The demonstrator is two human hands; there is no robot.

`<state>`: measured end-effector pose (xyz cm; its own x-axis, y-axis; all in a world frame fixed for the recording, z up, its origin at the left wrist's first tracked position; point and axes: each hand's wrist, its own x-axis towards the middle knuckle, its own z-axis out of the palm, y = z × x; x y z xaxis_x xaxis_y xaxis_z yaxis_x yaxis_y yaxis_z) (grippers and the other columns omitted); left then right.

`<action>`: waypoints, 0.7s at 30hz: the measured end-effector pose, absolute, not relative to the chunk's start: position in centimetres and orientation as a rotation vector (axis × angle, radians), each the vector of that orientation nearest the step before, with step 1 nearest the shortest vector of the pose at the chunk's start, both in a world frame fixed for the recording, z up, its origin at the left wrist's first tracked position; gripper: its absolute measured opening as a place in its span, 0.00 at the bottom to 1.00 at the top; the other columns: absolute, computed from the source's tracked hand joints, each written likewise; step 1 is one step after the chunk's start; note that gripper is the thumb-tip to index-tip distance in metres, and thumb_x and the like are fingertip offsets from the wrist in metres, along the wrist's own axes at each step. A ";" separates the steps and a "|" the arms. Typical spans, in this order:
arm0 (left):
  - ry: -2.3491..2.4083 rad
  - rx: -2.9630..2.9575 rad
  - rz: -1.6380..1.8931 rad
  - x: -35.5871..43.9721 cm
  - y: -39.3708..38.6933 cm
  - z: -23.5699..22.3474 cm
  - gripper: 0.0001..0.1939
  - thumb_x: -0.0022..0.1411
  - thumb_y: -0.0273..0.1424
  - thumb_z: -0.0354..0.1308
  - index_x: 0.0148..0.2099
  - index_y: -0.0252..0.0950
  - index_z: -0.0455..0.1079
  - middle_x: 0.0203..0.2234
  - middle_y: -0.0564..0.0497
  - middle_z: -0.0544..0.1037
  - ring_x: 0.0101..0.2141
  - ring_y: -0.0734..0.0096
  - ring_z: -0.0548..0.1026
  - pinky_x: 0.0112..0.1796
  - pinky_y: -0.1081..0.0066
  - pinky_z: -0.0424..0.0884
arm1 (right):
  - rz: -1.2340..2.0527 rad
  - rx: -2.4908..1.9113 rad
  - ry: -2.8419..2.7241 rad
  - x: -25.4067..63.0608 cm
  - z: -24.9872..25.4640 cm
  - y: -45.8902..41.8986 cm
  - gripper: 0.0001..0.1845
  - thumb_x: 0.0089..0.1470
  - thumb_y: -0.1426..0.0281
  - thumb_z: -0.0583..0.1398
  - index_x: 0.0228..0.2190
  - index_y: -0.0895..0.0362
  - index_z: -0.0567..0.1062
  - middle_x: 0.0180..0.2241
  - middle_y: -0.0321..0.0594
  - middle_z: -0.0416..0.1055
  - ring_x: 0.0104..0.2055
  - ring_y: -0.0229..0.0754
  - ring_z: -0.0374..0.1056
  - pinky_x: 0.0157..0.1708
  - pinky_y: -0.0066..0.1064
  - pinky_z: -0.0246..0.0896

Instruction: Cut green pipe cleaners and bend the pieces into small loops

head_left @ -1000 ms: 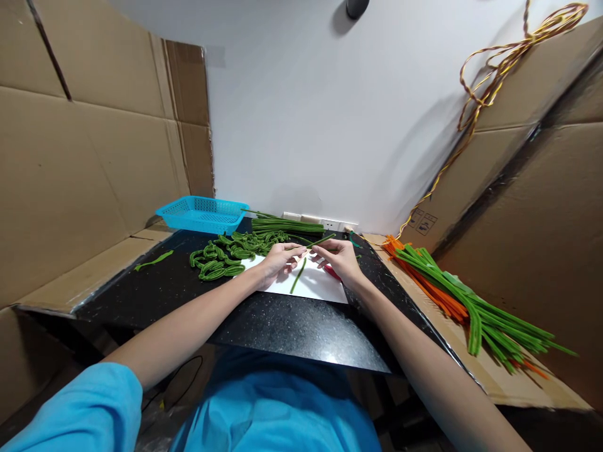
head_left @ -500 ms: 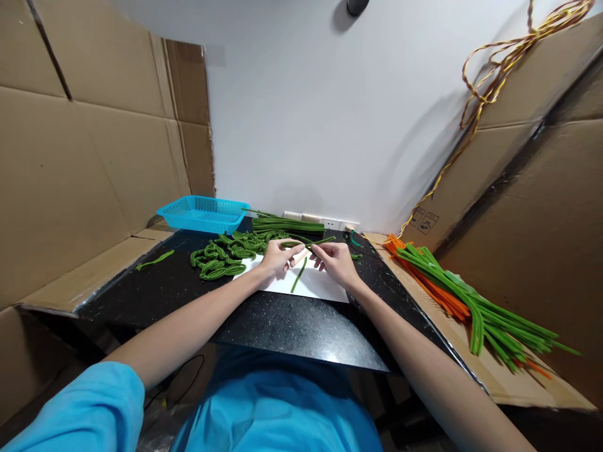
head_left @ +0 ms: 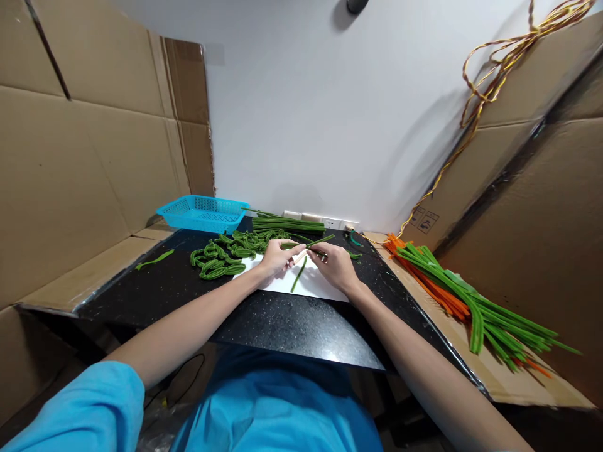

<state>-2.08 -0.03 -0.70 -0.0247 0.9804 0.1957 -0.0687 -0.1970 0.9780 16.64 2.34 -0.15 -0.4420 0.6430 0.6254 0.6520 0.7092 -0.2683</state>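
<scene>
**Green stem pinched between both hands over white sheet**

A green stem (head_left: 315, 242) was pinched between the fingertips of the left hand (head_left: 279, 258) and the right hand (head_left: 334, 263), both closed lightly on it, with a pale stick (head_left: 299, 255) seen between the fingers. The stem was held just above a white sheet (head_left: 311, 285) at the far middle of the black counter (head_left: 264, 320). A second green stem (head_left: 298, 275) was laid on the sheet between the hands. To the left, a heap of curled green pieces (head_left: 221, 257) was spread on the counter, with a bundle of straight stems (head_left: 287, 224) behind it and a blue basket (head_left: 202, 213) at the far left corner. On the cardboard to the right, long green and orange stems (head_left: 466, 298) were piled, well apart from the hands
</scene>
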 end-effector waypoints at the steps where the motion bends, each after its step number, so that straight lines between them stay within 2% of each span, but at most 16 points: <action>1: 1.069 1.291 1.388 -2.1 0.0 -0.7 0.28 0.50 0.48 0.73 0.42 0.28 0.78 0.17 0.54 0.69 0.15 0.80 0.64 0.14 0.79 0.52 | -0.038 -0.989 -2.195 16.7 -0.1 2.3 0.12 0.65 0.64 0.58 0.40 0.54 0.81 0.36 0.41 0.80 0.32 0.41 0.72 0.33 0.29 0.60; 11: 1.100 1.334 1.353 -1.9 -0.3 -0.5 0.29 0.50 0.48 0.72 0.43 0.27 0.80 0.14 0.54 0.67 0.15 0.79 0.63 0.16 0.77 0.53 | -0.178 -1.050 -2.320 16.9 0.8 1.7 0.13 0.67 0.65 0.56 0.42 0.52 0.80 0.39 0.40 0.80 0.35 0.41 0.73 0.33 0.28 0.55; 21: 1.050 1.407 1.357 -2.1 0.0 -1.3 0.24 0.50 0.44 0.73 0.41 0.29 0.81 0.17 0.54 0.69 0.17 0.81 0.62 0.18 0.77 0.56 | -0.255 -1.109 -2.449 16.6 0.9 1.3 0.12 0.66 0.68 0.56 0.41 0.55 0.79 0.39 0.42 0.81 0.36 0.42 0.74 0.32 0.29 0.51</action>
<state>-2.11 0.02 -1.26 0.0409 0.9688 0.2446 -0.0064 -0.2446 0.9696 16.60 1.30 0.94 -0.5831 0.6687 0.4614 0.7493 0.6621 -0.0126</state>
